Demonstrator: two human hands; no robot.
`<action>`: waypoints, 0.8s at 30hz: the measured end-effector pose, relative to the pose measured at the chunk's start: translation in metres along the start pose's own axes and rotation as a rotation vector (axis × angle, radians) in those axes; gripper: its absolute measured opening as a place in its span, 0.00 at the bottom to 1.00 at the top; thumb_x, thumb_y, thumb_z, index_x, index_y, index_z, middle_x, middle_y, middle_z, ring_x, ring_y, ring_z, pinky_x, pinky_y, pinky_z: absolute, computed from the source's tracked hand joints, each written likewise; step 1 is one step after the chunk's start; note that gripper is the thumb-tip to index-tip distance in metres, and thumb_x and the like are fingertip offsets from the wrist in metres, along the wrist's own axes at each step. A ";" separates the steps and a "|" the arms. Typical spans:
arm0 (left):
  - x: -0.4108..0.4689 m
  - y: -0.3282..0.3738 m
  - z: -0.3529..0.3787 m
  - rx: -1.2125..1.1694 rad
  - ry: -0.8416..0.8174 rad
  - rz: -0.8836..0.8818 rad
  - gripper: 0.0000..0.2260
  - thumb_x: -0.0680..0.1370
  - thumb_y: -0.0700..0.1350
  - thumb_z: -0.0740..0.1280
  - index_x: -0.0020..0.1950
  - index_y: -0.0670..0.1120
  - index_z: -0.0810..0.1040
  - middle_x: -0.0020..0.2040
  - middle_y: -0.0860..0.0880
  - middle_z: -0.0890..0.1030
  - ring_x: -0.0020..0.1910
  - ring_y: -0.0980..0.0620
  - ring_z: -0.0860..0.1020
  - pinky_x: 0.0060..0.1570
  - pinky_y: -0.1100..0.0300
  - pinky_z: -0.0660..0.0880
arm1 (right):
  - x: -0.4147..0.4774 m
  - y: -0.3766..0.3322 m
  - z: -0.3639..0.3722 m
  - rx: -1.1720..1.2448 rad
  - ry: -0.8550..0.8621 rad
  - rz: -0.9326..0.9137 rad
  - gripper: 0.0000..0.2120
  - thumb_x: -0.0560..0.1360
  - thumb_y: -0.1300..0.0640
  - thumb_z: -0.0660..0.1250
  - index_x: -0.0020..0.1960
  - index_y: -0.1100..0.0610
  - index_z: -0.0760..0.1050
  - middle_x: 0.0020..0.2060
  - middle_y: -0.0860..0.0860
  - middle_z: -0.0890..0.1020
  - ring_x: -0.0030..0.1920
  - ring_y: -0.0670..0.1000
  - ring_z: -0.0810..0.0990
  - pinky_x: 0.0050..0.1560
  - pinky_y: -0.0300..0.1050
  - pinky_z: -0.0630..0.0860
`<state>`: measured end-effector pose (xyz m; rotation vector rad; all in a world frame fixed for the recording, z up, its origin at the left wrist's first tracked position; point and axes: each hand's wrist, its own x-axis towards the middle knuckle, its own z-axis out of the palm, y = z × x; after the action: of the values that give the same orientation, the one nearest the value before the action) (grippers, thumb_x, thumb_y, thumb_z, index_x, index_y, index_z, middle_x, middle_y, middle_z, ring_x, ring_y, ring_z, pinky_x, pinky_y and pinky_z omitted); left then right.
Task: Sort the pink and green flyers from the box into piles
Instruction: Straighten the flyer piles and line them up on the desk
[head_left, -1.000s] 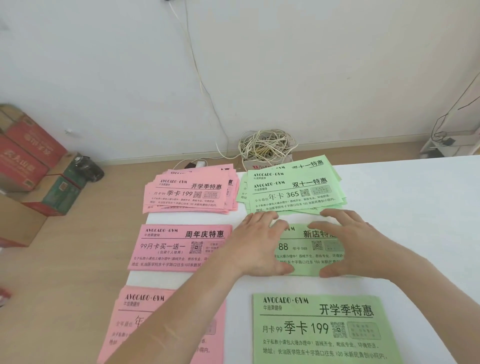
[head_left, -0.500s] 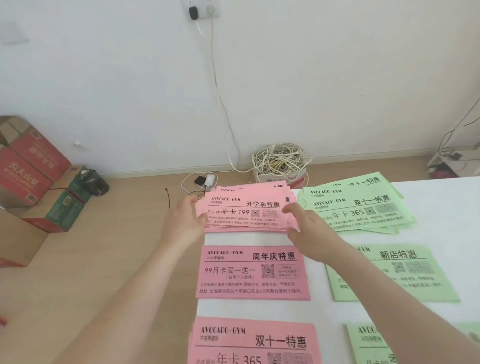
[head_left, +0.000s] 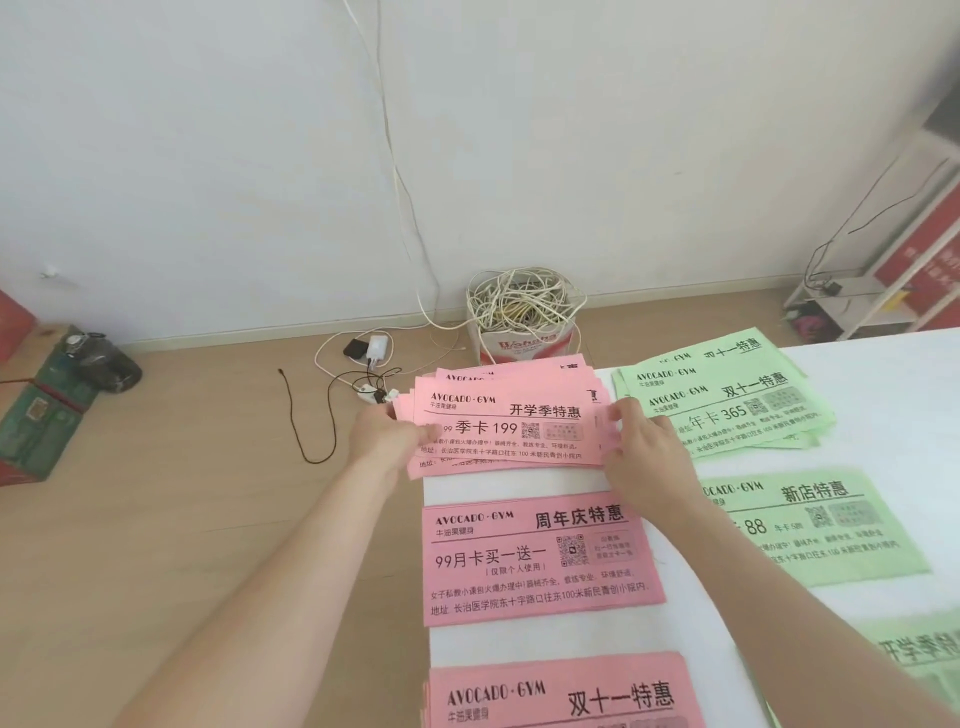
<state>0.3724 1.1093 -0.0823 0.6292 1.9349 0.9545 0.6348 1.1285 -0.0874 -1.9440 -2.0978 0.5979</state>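
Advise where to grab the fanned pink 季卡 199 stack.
Take the pink flyer stack by its two short ends, one hand from each side, as the left hand and right hand do now. It is thin, fanned and long left to right, and its left end overhangs the table edge, likely letting fingers slip under.

pink flyers (head_left: 511, 426): matt paper | table (head_left: 878, 364): smooth wht | floor (head_left: 208, 499): wood-look
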 end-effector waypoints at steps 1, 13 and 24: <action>0.001 0.000 -0.002 0.025 -0.001 -0.001 0.11 0.68 0.33 0.75 0.42 0.46 0.79 0.43 0.48 0.82 0.38 0.51 0.79 0.41 0.60 0.73 | 0.001 0.001 0.000 -0.029 0.006 0.006 0.16 0.73 0.65 0.56 0.60 0.57 0.66 0.43 0.54 0.79 0.52 0.57 0.69 0.43 0.48 0.65; -0.012 -0.007 -0.010 0.177 0.089 0.166 0.11 0.73 0.35 0.67 0.42 0.52 0.74 0.46 0.49 0.81 0.46 0.46 0.79 0.50 0.53 0.77 | 0.004 -0.028 -0.002 0.217 -0.032 0.056 0.15 0.76 0.61 0.59 0.63 0.56 0.67 0.57 0.52 0.80 0.60 0.58 0.69 0.54 0.52 0.70; -0.015 -0.008 -0.009 0.219 0.147 0.221 0.14 0.71 0.36 0.71 0.53 0.47 0.76 0.51 0.49 0.81 0.49 0.47 0.80 0.51 0.50 0.77 | 0.008 -0.024 -0.004 0.406 -0.153 0.131 0.29 0.73 0.58 0.69 0.71 0.56 0.62 0.53 0.51 0.77 0.56 0.53 0.75 0.55 0.47 0.70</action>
<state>0.3716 1.0901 -0.0785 0.9382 2.1518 0.9527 0.6138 1.1362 -0.0743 -1.8531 -1.7592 1.1321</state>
